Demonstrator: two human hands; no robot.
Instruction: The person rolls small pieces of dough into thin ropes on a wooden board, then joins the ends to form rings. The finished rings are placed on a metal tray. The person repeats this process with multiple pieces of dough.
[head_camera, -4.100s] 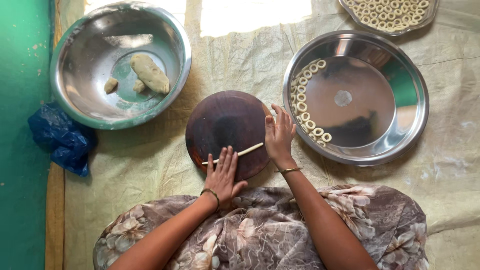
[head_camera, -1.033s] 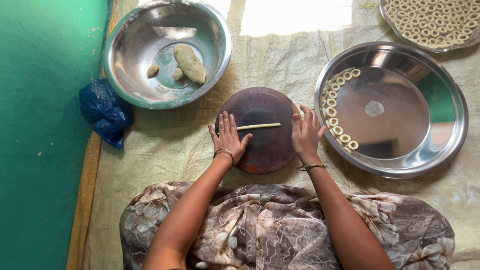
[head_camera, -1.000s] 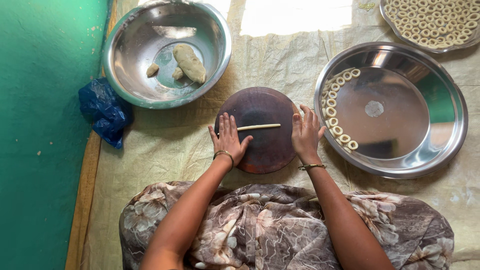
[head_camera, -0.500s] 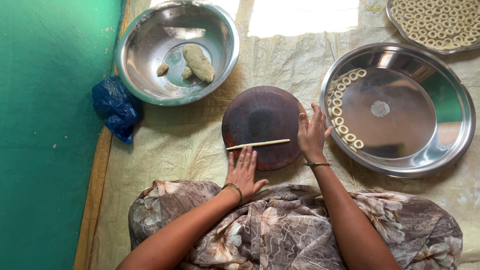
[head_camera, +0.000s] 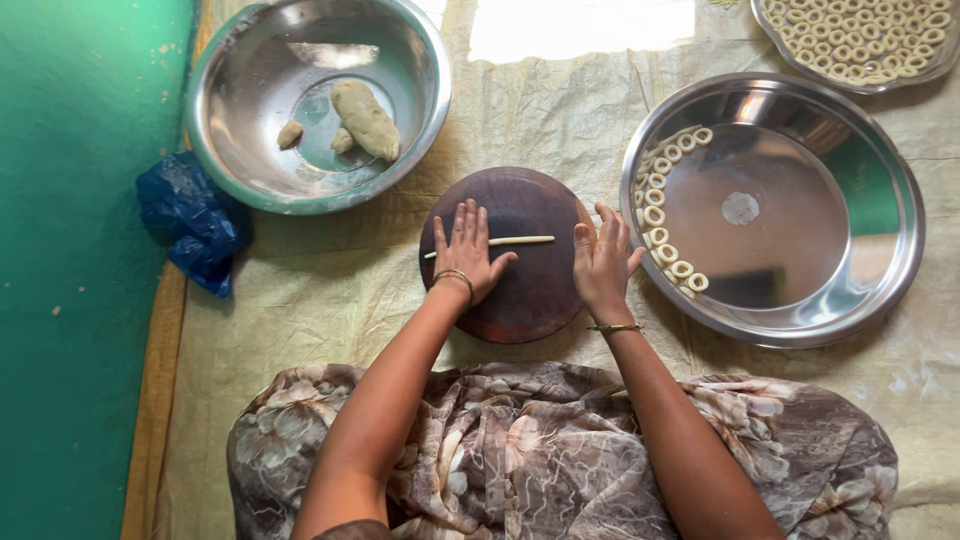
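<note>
Resting flat on a round dark wooden board (head_camera: 520, 290), the left hand (head_camera: 468, 252) is seen with fingers spread and palm down over one end of a thin pale dough strand (head_camera: 500, 241), which is pressed under the fingers rather than grasped. The strand is laid across the upper half of the board, running from beneath the left hand toward the board's right edge. The right hand (head_camera: 603, 262) is held open at that right edge, fingers loosely spread, nothing gripped; whether its fingertips touch the strand's far end cannot be told. A thin bangle is worn on each wrist.

The board is set on a creased pale ground sheet (head_camera: 330, 290), just beyond a lap covered in floral cloth (head_camera: 540, 460). A wide steel tray (head_camera: 880, 290) is placed beside the board's right edge, with small dough rings (head_camera: 662, 215) lined along its left rim. A steel bowl (head_camera: 420, 120) holding dough lumps (head_camera: 365, 118) is placed toward the sheet's far left corner, a crumpled blue bag (head_camera: 190, 220) beside it. A second tray of rings (head_camera: 860, 40) is cut off at the far right corner.
</note>
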